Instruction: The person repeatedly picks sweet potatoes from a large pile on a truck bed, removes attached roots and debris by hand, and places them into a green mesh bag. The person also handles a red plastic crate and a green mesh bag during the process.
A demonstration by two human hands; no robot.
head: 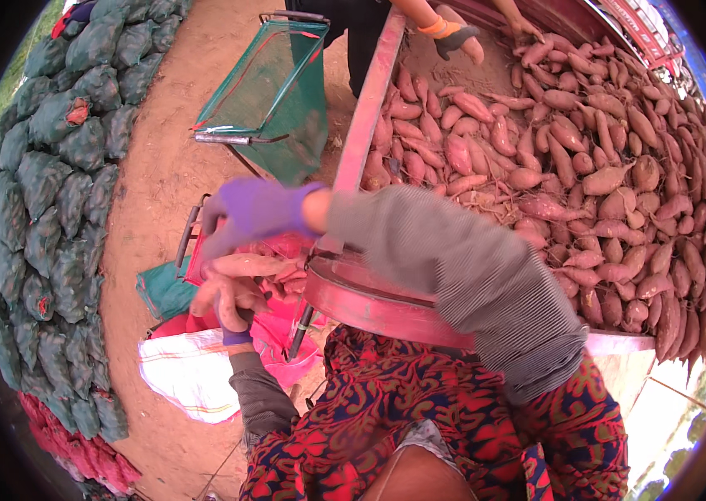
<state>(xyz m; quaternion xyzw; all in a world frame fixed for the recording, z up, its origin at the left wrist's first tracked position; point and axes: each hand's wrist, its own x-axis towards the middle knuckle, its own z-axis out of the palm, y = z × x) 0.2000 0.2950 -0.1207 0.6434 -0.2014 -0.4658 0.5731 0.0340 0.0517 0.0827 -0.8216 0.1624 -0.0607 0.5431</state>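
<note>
My left hand (235, 322), in a purple glove, is gripping several sweet potatoes (251, 265) beside the curved red metal lip (365, 308) of the truck bed. Just above it is my right hand (259, 210), also purple-gloved and blurred, its arm stretched across the bed's edge. Its fingers curl downward over the opening of a red mesh bag (287, 245) on a metal frame; whether they hold anything is unclear. More sweet potatoes (290, 285) show between the hands and the lip.
A large heap of sweet potatoes (609, 181) fills the truck bed. A co-worker's hands (453, 37) reach into its far end. Beyond the red rail (368, 106) stands a framed green mesh bag (290, 94). Filled green mesh sacks (46, 181) line the left; a white woven sack (187, 376) lies below.
</note>
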